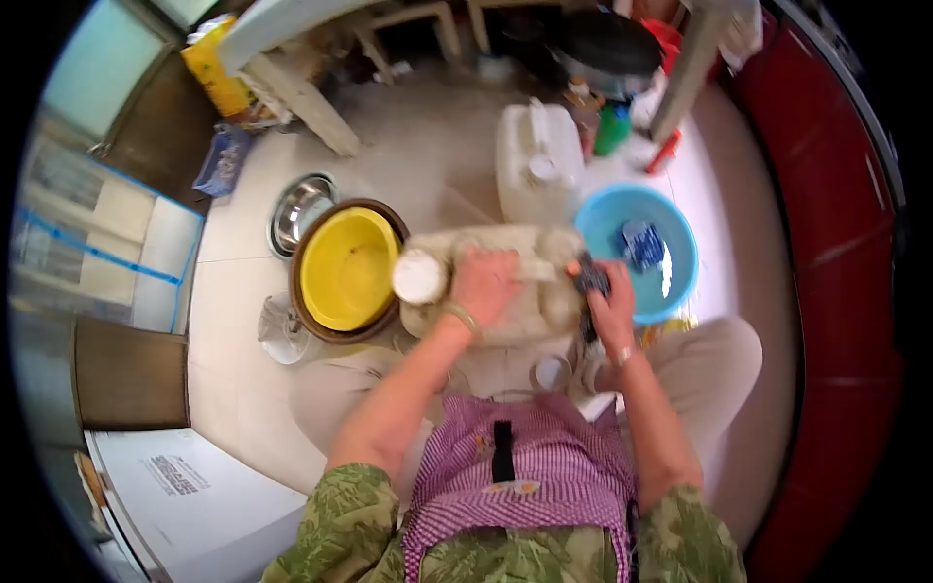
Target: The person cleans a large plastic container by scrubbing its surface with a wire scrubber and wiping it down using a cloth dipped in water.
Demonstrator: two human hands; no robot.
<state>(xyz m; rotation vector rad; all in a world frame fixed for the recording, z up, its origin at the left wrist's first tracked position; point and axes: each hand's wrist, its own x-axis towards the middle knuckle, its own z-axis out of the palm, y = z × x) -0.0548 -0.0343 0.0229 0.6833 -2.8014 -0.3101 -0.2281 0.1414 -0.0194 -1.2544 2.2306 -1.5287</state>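
Note:
A large off-white plastic jug with a white cap lies on its side in front of me, its surface stained. My left hand is closed around its handle, close to the cap. At the jug's right end, my right hand grips a dark, crumpled scrubber-like thing with an orange spot, against or very near the jug; its exact kind is blurred. Just right of that hand is a light blue basin with water and a blue-and-white packet or cloth in it.
Behind stands a second off-white jug. On the left are a yellow basin inside a brown one, a metal bowl and a clear plastic bag. A white box sits lower left; a red panel borders the right. Wooden legs stand ahead.

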